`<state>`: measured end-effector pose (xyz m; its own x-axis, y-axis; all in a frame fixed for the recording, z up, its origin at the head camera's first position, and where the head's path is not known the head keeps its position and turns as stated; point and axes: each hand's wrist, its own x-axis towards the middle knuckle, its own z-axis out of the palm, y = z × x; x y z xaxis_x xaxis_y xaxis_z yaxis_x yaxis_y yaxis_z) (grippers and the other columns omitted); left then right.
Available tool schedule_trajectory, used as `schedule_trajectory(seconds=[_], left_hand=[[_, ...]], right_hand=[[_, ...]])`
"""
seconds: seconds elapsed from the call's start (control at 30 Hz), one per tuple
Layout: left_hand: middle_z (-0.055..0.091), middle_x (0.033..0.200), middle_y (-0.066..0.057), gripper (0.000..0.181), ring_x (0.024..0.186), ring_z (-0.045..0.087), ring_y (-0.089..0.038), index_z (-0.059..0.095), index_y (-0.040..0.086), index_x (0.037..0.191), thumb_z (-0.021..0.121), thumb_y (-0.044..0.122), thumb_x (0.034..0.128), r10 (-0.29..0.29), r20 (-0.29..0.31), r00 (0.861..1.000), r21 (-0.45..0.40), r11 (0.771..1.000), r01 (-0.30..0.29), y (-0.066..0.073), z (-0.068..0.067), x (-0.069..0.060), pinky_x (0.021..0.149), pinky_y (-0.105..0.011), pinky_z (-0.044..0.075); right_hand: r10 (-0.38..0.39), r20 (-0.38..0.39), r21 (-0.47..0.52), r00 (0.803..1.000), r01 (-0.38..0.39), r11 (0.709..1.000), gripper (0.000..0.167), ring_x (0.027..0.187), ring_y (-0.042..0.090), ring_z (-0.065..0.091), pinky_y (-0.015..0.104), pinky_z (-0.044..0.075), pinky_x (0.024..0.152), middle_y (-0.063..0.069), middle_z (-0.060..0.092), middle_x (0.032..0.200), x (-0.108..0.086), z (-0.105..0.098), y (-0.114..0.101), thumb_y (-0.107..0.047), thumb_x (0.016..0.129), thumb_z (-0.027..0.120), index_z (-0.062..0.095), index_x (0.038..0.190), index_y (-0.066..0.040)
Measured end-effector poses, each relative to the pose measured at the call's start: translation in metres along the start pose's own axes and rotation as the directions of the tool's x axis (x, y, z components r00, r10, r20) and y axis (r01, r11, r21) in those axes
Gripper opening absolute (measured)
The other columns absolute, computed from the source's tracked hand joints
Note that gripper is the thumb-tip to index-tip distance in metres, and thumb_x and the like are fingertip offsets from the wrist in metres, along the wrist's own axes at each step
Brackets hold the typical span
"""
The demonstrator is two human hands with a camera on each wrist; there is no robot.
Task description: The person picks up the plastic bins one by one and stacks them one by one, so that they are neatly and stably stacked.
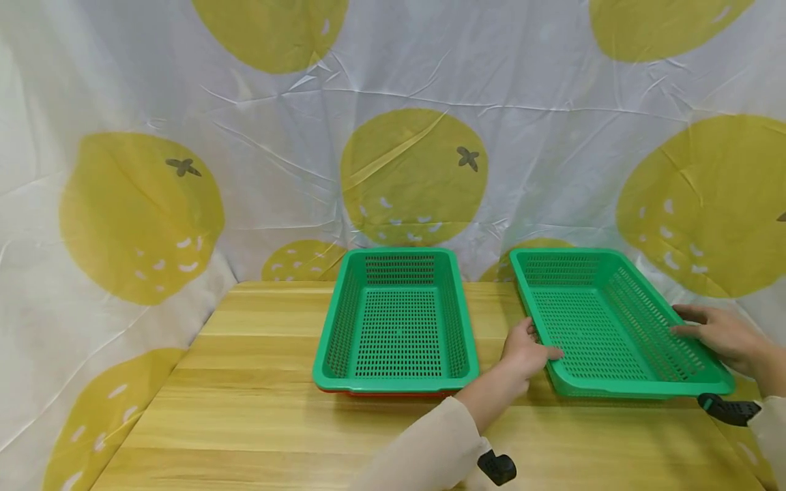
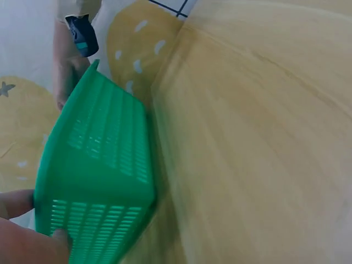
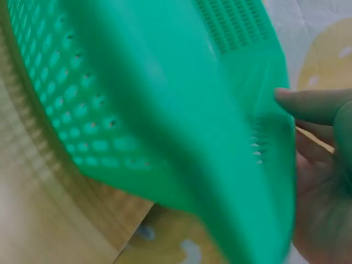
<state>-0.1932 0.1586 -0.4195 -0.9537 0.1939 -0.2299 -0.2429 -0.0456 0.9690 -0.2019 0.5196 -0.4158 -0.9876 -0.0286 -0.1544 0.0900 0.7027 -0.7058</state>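
Observation:
On the right of the table, a green perforated plastic basket is held by its two long sides. My left hand grips its left rim, thumb over the edge and fingers beneath; the left wrist view shows thumb and fingers on the basket's wall. Gripping the opposite rim is my right hand, whose thumb lies over the edge in the right wrist view. The held basket has nothing in it. A second green basket stands mid-table, with a red edge showing under its front rim.
The wooden table reaches back to a white cloth printed with large yellow lemons. Its left edge and right front corner are visible. A gap of bare wood separates the two baskets. Black devices are strapped at both wrists.

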Motion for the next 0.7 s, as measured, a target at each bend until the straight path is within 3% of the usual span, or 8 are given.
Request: schedule_trajectory(seconds=[0.13, 0.3, 0.33, 0.4, 0.5, 0.57, 0.67, 0.7], left_hand=[[0.058, 0.132, -0.002, 0.075, 0.129, 0.056, -0.032, 0.053, 0.007, 0.148, 0.078, -0.017, 0.0813, 0.013, 0.003, 1.0, -0.169, 0.985, -0.013, -0.014, 0.002, 0.003, 0.109, -0.053, 0.044], [0.058, 0.13, -0.002, 0.076, 0.127, 0.057, -0.032, 0.056, 0.009, 0.147, 0.075, -0.023, 0.0796, 0.03, 0.006, 1.0, -0.305, 0.952, -0.027, -0.024, 0.006, 0.008, 0.111, -0.057, 0.039], [0.059, 0.129, -0.002, 0.077, 0.126, 0.057, -0.032, 0.056, 0.009, 0.146, 0.074, -0.024, 0.0789, 0.031, 0.005, 1.0, -0.321, 0.947, -0.028, -0.024, 0.006, 0.008, 0.111, -0.058, 0.039], [0.058, 0.129, -0.002, 0.077, 0.126, 0.057, -0.033, 0.056, 0.008, 0.146, 0.074, -0.024, 0.0783, 0.027, -0.003, 1.0, -0.334, 0.942, -0.026, -0.025, 0.007, 0.009, 0.112, -0.059, 0.038], [0.058, 0.131, -0.003, 0.078, 0.128, 0.055, -0.034, 0.056, 0.007, 0.146, 0.073, -0.025, 0.0778, 0.014, -0.016, 1.0, -0.347, 0.938, -0.019, -0.023, 0.008, 0.008, 0.112, -0.059, 0.037], [0.058, 0.131, -0.003, 0.078, 0.129, 0.054, -0.034, 0.056, 0.007, 0.147, 0.072, -0.026, 0.0777, 0.005, -0.022, 1.0, -0.354, 0.935, -0.012, -0.022, 0.008, 0.008, 0.112, -0.059, 0.038], [0.056, 0.133, -0.003, 0.078, 0.131, 0.053, -0.035, 0.054, 0.006, 0.148, 0.07, -0.025, 0.0784, -0.003, -0.021, 1.0, -0.359, 0.933, -0.005, -0.02, 0.008, 0.006, 0.113, -0.059, 0.036], [0.056, 0.132, -0.003, 0.078, 0.13, 0.053, -0.034, 0.054, 0.006, 0.148, 0.07, -0.025, 0.0784, -0.003, -0.021, 1.0, -0.359, 0.933, -0.005, -0.019, 0.008, 0.006, 0.113, -0.059, 0.036]], right_hand=[[0.059, 0.077, 0.194, 0.995, -0.073, 0.978, 0.083, 0.09, 0.04, 0.071, 0.052, 0.061, 0.07, 0.056, 0.0, 0.148, -0.001, 0.004, 0.009, -0.016, 0.112, 0.048, -0.019, 0.156, 0.006], [0.064, 0.101, 0.304, 0.993, -0.092, 0.948, 0.086, 0.092, 0.034, 0.072, 0.054, 0.06, 0.074, 0.054, -0.004, 0.15, -0.003, 0.004, 0.022, -0.018, 0.112, 0.049, -0.023, 0.158, -0.006], [0.062, 0.106, 0.318, 0.992, -0.093, 0.944, 0.085, 0.092, 0.035, 0.072, 0.054, 0.06, 0.074, 0.054, -0.002, 0.149, -0.003, 0.004, 0.023, -0.017, 0.112, 0.049, -0.023, 0.158, -0.007], [0.071, 0.111, 0.34, 0.991, -0.105, 0.935, 0.087, 0.093, 0.035, 0.072, 0.056, 0.06, 0.076, 0.053, 0.022, 0.141, -0.003, 0.003, 0.025, -0.018, 0.111, 0.051, -0.022, 0.16, -0.011], [0.068, 0.136, 0.378, 0.988, -0.115, 0.918, 0.088, 0.093, 0.037, 0.072, 0.058, 0.059, 0.078, 0.019, 0.055, 0.122, -0.002, 0.0, 0.027, -0.017, 0.111, 0.052, -0.022, 0.16, -0.014], [0.064, 0.15, 0.399, 0.987, -0.12, 0.909, 0.09, 0.093, 0.038, 0.072, 0.059, 0.058, 0.079, -0.006, 0.054, 0.114, -0.001, -0.003, 0.027, -0.015, 0.111, 0.053, -0.022, 0.16, -0.014], [0.056, 0.16, 0.415, 0.986, -0.118, 0.902, 0.09, 0.094, 0.037, 0.072, 0.06, 0.058, 0.081, -0.016, 0.051, 0.11, 0.0, -0.006, 0.026, -0.013, 0.11, 0.052, -0.024, 0.159, -0.014], [0.046, 0.157, 0.41, 0.987, -0.108, 0.906, 0.09, 0.093, 0.035, 0.072, 0.059, 0.058, 0.081, -0.008, 0.056, 0.111, 0.0, -0.007, 0.025, -0.013, 0.11, 0.052, -0.024, 0.159, -0.013]])
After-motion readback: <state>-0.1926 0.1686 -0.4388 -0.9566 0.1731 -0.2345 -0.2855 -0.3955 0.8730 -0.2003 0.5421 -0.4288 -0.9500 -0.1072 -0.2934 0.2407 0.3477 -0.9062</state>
